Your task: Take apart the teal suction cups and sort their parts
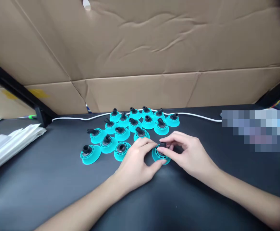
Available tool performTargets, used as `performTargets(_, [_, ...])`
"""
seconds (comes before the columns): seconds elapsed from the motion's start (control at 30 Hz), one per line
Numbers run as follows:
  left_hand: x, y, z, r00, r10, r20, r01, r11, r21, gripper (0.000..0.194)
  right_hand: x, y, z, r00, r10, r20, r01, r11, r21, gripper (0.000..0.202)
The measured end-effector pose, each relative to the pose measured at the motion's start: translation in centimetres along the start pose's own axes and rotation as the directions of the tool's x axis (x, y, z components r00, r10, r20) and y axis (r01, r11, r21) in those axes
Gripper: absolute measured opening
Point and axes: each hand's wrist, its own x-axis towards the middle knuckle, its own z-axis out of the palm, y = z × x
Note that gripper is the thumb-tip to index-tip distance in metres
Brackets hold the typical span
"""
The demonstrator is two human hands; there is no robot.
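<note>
Bare forearms (pixel 89 202) foremost; the left hand (pixel 135 160) grips a turquoise, flared plastic cup (pixel 156 156), the right hand (pixel 191 153) pinches its stubby black knob (pixel 163 144); seating appears underway, next requiring steady alignment.

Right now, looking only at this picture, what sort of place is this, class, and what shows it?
Probably a workbench, perhaps in a workshop: black-topped turquoise parts stand clustered on a dark tabletop, with a creased cardboard panel behind.
</note>
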Motion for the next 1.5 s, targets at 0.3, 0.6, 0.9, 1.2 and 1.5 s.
performTargets(0.3, [0.0,0.1,0.0,1.000,0.020,0.002,-0.020,1.000,0.012,0.027,0.8,0.4,-1.5,0.816,-0.487,0.312,0.545,0.828,-0.132,0.033])
performTargets(0.6, [0.2,0.0,-0.1,1.000,0.001,-0.003,-0.001,1.000,0.000,0.026,0.5,0.7,-1.0,0.886,-0.398,0.238,0.441,0.882,-0.167,0.017])
performTargets(0.9, [0.3,0.2,-0.3,1.000,-0.010,0.014,0.010,1.000,0.008,0.016,0.4,0.2,-1.5,0.867,-0.360,0.344,0.389,0.921,-0.016,0.016])
performTargets(1.2, [0.3,-0.2,-0.3,1.000,-0.028,0.010,0.028,1.000,0.014,0.030,1.4,1.3,-2.1,0.946,-0.055,0.320,-0.060,0.939,0.338,0.019])
performTargets(1.5, [0.2,-0.2,-0.2,1.000,-0.025,0.001,0.024,1.000,0.016,0.029,0.9,1.3,-0.9,0.993,0.048,0.105,-0.064,0.985,0.162,0.025])
